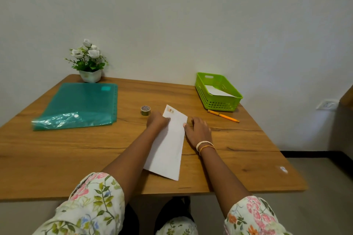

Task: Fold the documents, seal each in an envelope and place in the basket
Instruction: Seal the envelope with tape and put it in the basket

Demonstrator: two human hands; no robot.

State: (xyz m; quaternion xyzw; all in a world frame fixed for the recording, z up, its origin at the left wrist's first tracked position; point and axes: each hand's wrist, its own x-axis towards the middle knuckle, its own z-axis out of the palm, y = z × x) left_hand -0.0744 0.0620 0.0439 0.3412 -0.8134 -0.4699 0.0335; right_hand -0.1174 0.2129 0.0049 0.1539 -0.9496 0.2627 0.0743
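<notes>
Envelope [168, 143] lies flat on the desk [76, 158] between my two hands, long axis running away from me, sticker at its far end. Left hand [157, 121] rests on its left edge near the far end, fingers curled down onto the paper; right hand [198, 129] lies just beside the right edge, fingers fairly straight, thumb tip touching the paper. Neither hand closes round anything that I can see.

Tape roll [145, 110] stands just beyond my left hand, touching nothing. Pencil [223, 116] lies beyond my right hand, apart from it. Green folder [76, 107] well off to the left. Basket [217, 91] sits further out beyond the right hand, one white envelope already inside. Flower pot [89, 74] at the far left corner.

Judgement: seal looks done or nearly so; basket next.

Risks: seal lifting if it is not pressed well; envelope sliding or creasing under uneven pressure from the two hands; sleeve or wrist knocking the pencil on the reach to the basket.
</notes>
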